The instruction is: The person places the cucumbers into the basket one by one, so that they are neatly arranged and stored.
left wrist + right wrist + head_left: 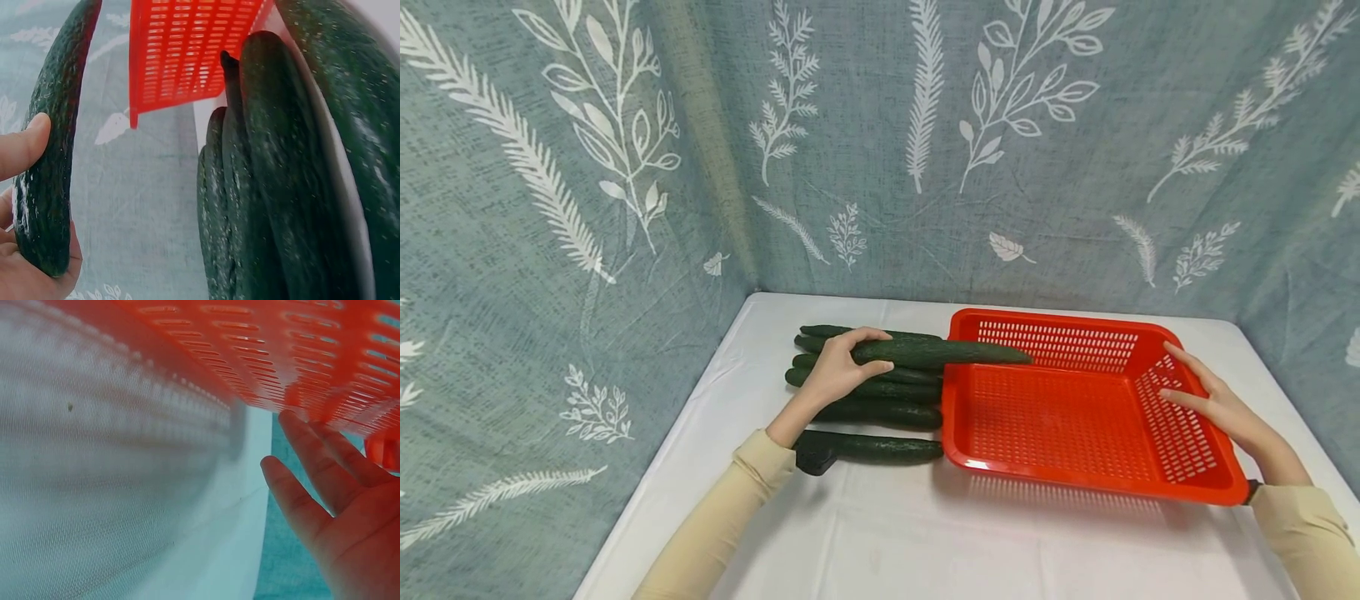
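Observation:
My left hand [835, 372] holds a long dark green cucumber [955, 352] near one end, thumb on one side and fingers on the other. The cucumber is raised above several others, and its far end reaches over the left rim of a red plastic basket [1037, 483]. Close up in the left wrist view, the held cucumber [56, 125] rests along the palm. My right hand [1236, 421] is at the basket's right wall, two digits inside the rim. Three fingers [306, 462] show outside the wall in the right wrist view, little finger apart from it.
Several cucumbers [880, 412] lie side by side left of the basket, one apart at the front [887, 450]. A white cloth [887, 533] covers the table. Patterned blue-green curtains [865, 150] hang behind and at both sides.

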